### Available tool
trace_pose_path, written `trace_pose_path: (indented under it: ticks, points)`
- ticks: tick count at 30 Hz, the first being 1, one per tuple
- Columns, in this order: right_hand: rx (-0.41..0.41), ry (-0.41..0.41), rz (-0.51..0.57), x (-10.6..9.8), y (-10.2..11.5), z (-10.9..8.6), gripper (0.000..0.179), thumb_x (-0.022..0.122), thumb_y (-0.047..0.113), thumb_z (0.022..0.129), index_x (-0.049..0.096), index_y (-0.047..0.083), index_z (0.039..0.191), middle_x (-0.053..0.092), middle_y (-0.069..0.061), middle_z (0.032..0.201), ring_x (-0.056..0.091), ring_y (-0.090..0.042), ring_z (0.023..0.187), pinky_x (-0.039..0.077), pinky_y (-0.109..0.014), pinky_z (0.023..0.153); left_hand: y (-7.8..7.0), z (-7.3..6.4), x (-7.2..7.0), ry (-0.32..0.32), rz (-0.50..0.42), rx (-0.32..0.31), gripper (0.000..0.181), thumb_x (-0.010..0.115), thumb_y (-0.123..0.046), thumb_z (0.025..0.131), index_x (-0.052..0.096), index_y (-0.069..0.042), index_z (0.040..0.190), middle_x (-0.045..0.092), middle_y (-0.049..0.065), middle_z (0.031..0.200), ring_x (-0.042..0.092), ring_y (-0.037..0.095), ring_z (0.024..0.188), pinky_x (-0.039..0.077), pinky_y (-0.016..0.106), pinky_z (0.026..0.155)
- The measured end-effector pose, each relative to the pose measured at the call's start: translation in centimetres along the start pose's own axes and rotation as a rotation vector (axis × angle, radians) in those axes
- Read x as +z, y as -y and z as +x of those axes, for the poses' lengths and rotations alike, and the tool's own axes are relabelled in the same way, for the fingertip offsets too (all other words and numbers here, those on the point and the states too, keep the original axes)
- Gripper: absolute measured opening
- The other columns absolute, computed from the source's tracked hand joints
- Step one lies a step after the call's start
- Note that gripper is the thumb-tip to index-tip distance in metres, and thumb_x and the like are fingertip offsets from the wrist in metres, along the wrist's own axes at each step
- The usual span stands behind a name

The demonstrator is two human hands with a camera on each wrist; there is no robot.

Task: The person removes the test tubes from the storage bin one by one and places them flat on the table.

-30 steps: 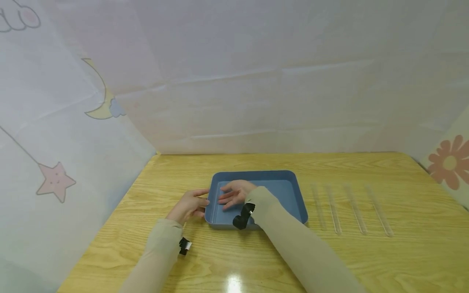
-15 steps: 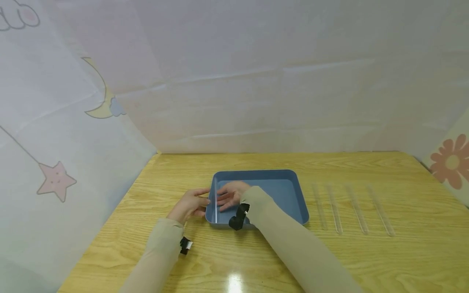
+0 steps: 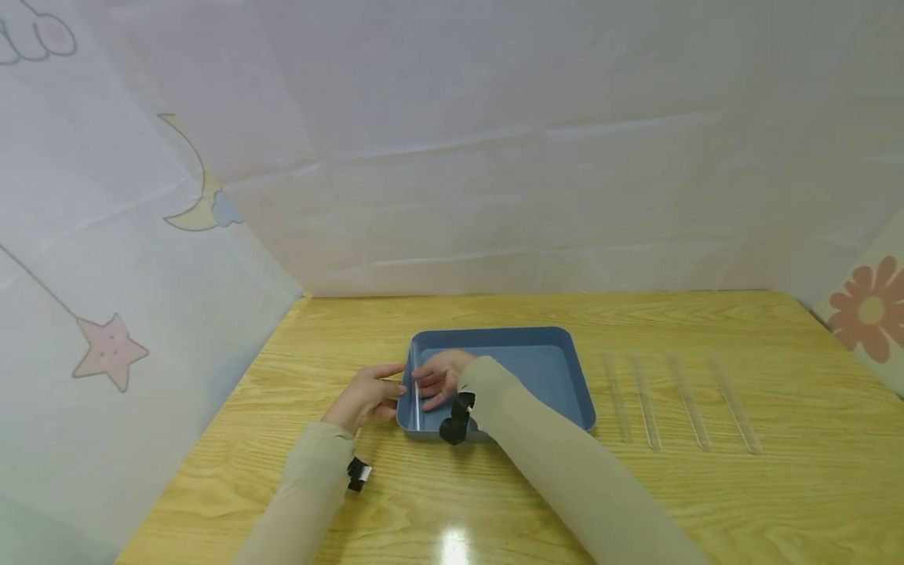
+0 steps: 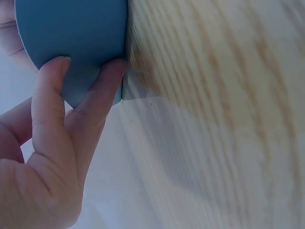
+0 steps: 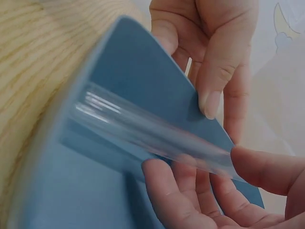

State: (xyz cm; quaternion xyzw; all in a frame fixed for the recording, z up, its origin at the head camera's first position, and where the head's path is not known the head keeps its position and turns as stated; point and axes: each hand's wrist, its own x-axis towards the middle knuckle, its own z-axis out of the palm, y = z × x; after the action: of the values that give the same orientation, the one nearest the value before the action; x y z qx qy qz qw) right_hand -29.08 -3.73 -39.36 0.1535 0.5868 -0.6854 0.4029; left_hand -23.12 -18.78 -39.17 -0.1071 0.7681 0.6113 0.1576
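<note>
A shallow blue tray (image 3: 537, 377) lies on the wooden table. My left hand (image 3: 363, 396) holds its left wall; in the left wrist view fingertips (image 4: 112, 69) press against the outer side, and in the right wrist view one finger comes over the rim. Inside the tray, my right hand (image 3: 439, 377) is by that same wall. In the right wrist view, its thumb and fingers pinch a clear test tube (image 5: 143, 126) near one end. The tube runs along the left wall, with its shadow on the tray floor beside it.
Several more clear test tubes (image 3: 685, 404) lie side by side on the table (image 3: 812, 471), right of the tray. White sheets (image 3: 459, 157) printed with cartoon figures hang behind and at both sides.
My right hand has moved a little left inside the tray, toward the left wall. The test tube now shows more clearly along that wall. The left hand keeps its place.
</note>
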Motion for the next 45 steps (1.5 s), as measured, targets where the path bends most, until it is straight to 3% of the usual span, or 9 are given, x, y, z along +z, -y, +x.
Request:
trace_pose_path:
  ticks: [6,12,17,22,29,34,45]
  points:
    - [-0.012,0.013,0.052,-0.9,0.3,-0.4,0.041,0.056,0.001,0.097,0.045,-0.008,0.136,0.053,-0.019,0.105,0.053,-0.028,0.101,0.042,-0.055,0.100,-0.1,-0.2,0.0,0.013,0.012,0.006,0.050,0.052,0.005,0.096,0.043,0.001,0.145,0.062,0.025,0.120,0.067,0.017,0.071,0.052,0.022,0.050]
    - [-0.066,0.013,0.034,-1.5,0.5,-1.1,0.045,0.056,0.002,0.098,0.042,-0.008,0.139,0.052,-0.018,0.099,0.052,-0.027,0.089,0.045,-0.055,0.097,-0.1,-0.2,0.0,0.011,0.009,0.005,0.050,0.053,0.004,0.096,0.043,0.001,0.145,0.063,0.025,0.117,0.067,0.017,0.070,0.052,0.022,0.050]
    - [-0.087,0.013,0.042,-2.1,0.4,-1.7,0.046,0.057,0.003,0.098,0.042,-0.008,0.140,0.056,-0.025,0.114,0.056,-0.034,0.106,0.046,-0.055,0.096,0.2,-0.2,-0.2,0.012,0.026,0.009,0.050,0.052,0.004,0.097,0.043,0.000,0.145,0.061,0.026,0.121,0.066,0.018,0.070,0.052,0.023,0.050]
    - [-0.105,0.047,0.040,-2.8,0.3,-2.2,0.046,0.054,0.005,0.100,0.040,-0.009,0.141,0.052,-0.031,0.132,0.050,-0.039,0.125,0.043,-0.054,0.099,0.5,-0.2,-0.3,0.012,0.012,0.023,0.051,0.053,0.006,0.095,0.042,0.003,0.145,0.064,0.025,0.115,0.065,0.015,0.066,0.052,0.021,0.049]
    - [-0.142,0.091,0.014,-3.8,0.1,-2.7,0.047,0.051,0.006,0.101,0.036,-0.010,0.143,0.049,-0.032,0.135,0.048,-0.041,0.127,0.040,-0.054,0.102,0.8,-0.4,-0.4,0.015,-0.001,0.021,0.052,0.053,0.007,0.094,0.041,0.004,0.145,0.067,0.022,0.108,0.066,0.015,0.064,0.051,0.020,0.047]
    - [-0.173,0.090,0.018,-4.5,0.2,-3.3,0.049,0.050,0.006,0.102,0.034,-0.007,0.146,0.048,-0.033,0.136,0.046,-0.042,0.127,0.039,-0.056,0.102,0.8,-0.4,-0.3,0.013,-0.007,0.016,0.052,0.054,0.007,0.094,0.043,0.002,0.145,0.069,0.016,0.101,0.065,0.014,0.064,0.051,0.020,0.047]
    - [-0.225,0.080,0.037,-6.2,0.4,-4.7,0.052,0.048,0.005,0.102,0.028,-0.003,0.150,0.043,-0.032,0.141,0.042,-0.043,0.130,0.039,-0.056,0.102,0.3,-0.5,-0.2,0.030,0.003,0.027,0.052,0.053,0.006,0.095,0.041,0.003,0.145,0.069,0.015,0.101,0.066,0.015,0.067,0.052,0.021,0.049]
